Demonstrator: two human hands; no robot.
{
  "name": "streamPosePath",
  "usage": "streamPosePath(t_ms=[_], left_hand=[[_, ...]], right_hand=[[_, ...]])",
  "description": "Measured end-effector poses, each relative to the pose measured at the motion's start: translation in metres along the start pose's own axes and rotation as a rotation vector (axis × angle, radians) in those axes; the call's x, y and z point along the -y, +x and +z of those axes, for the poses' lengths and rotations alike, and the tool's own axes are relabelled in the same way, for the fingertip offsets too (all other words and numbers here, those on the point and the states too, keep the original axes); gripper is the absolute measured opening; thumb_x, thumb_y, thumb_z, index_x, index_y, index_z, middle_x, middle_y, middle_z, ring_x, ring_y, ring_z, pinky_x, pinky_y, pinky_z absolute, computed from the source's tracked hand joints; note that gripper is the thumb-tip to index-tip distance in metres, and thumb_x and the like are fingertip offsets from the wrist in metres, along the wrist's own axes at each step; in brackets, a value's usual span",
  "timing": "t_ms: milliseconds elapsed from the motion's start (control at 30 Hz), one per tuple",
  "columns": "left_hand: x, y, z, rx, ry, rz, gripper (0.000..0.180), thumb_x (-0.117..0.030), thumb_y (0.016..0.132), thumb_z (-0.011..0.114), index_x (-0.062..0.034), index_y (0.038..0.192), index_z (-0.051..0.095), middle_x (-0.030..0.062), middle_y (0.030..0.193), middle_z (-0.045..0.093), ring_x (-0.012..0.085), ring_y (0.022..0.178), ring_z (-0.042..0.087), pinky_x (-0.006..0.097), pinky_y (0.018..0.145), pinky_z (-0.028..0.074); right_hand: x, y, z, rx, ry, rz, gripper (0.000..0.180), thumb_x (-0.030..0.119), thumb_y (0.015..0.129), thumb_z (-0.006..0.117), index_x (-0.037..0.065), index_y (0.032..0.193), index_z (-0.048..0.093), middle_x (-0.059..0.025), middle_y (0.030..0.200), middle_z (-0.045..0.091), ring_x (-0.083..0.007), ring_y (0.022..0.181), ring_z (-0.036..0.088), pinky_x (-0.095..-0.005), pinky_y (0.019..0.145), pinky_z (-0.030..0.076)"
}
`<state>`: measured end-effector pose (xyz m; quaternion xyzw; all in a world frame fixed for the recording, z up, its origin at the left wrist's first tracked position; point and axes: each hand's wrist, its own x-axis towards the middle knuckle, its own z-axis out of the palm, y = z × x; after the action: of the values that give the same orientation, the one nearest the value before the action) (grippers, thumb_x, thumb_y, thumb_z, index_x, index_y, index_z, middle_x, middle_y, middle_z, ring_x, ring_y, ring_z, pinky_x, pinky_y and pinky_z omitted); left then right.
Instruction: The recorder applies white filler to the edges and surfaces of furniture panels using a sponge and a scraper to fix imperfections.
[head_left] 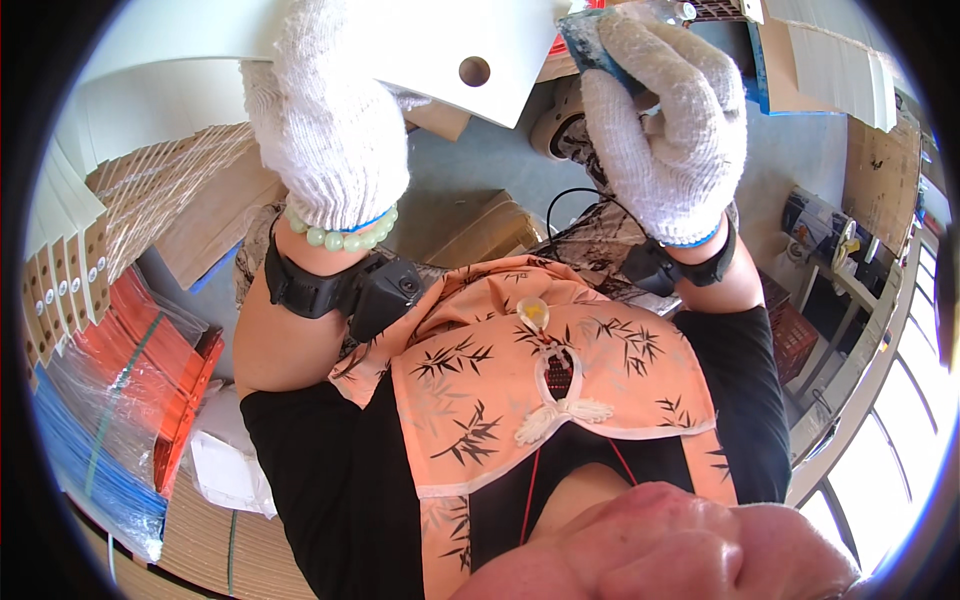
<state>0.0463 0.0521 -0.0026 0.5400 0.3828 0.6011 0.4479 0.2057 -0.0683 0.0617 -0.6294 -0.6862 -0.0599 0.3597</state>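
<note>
A white panel [435, 45] with a round hole in one corner lies at the top of the view. My left hand [335, 130], in a white knitted glove, grips the panel at its near edge; the fingertips are hard to make out against the white. To the right, my right hand [670, 125], gloved the same way, is closed round a worn, dark blue-green flat pad [597, 45]. The pad is just right of the panel's corner, and its far part is under my fingers.
Stacked white panels with drilled brown edges [65, 290] stand on the left. Below them are plastic-wrapped orange strips [135, 345] and blue strips [80, 450]. A cardboard box [490, 230] sits on the floor ahead. More boards [835, 60] lean at right, near a shelf frame [850, 290].
</note>
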Motion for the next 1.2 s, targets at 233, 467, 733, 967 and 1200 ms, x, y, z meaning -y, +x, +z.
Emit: streamPosePath(t_ms=[233, 467, 733, 967, 1200], left_hand=[[-0.030, 0.009, 0.011, 0.099, -0.480, -0.244, 0.052, -0.035, 0.102, 0.055, 0.0074, 0.132, 0.052, 0.0208, 0.119, 0.066, 0.0309, 0.107, 0.069, 0.041, 0.092, 0.058], [0.002, 0.023, -0.022, 0.126, -0.641, -0.464, 0.047, -0.032, 0.103, 0.056, 0.0015, 0.136, 0.052, 0.0167, 0.127, 0.064, 0.0281, 0.113, 0.066, 0.042, 0.095, 0.057], [0.029, 0.015, -0.044, 0.252, -0.519, -0.337, 0.053, -0.024, 0.096, 0.069, -0.0023, 0.140, 0.051, 0.0167, 0.132, 0.063, 0.0275, 0.118, 0.064, 0.041, 0.098, 0.057], [0.033, 0.019, -0.048, 0.375, 0.466, 0.359, 0.062, -0.019, 0.086, 0.079, -0.0009, 0.138, 0.052, 0.0174, 0.127, 0.065, 0.0294, 0.114, 0.066, 0.041, 0.097, 0.055], [0.031, 0.017, -0.050, 0.434, 0.275, 0.008, 0.053, -0.006, 0.095, 0.068, -0.0007, 0.142, 0.045, 0.0189, 0.138, 0.056, 0.0283, 0.122, 0.062, 0.042, 0.101, 0.057]], right_hand=[[-0.003, -0.003, -0.003, 0.016, -0.071, 0.077, 0.039, -0.008, 0.079, 0.072, -0.001, 0.117, 0.066, -0.0163, 0.110, 0.062, -0.0292, 0.087, 0.066, -0.0356, 0.072, 0.053], [-0.036, -0.027, 0.007, -0.045, 0.040, 0.030, 0.038, -0.006, 0.080, 0.073, 0.000, 0.117, 0.065, -0.0164, 0.110, 0.064, -0.0273, 0.086, 0.065, -0.0356, 0.072, 0.053], [-0.004, 0.001, -0.014, 0.145, 0.134, -0.169, 0.026, -0.003, 0.077, 0.071, 0.006, 0.100, 0.077, -0.0096, 0.104, 0.075, -0.0292, 0.092, 0.069, -0.0354, 0.082, 0.057], [-0.018, -0.010, -0.018, -0.011, 0.191, 0.116, 0.034, -0.005, 0.090, 0.070, -0.004, 0.123, 0.066, -0.0166, 0.126, 0.064, -0.0229, 0.109, 0.067, -0.0315, 0.093, 0.053], [-0.005, -0.005, -0.017, -0.003, 0.045, 0.131, 0.036, -0.002, 0.089, 0.073, -0.002, 0.124, 0.067, -0.0164, 0.123, 0.065, -0.0225, 0.107, 0.067, -0.0319, 0.090, 0.054]])
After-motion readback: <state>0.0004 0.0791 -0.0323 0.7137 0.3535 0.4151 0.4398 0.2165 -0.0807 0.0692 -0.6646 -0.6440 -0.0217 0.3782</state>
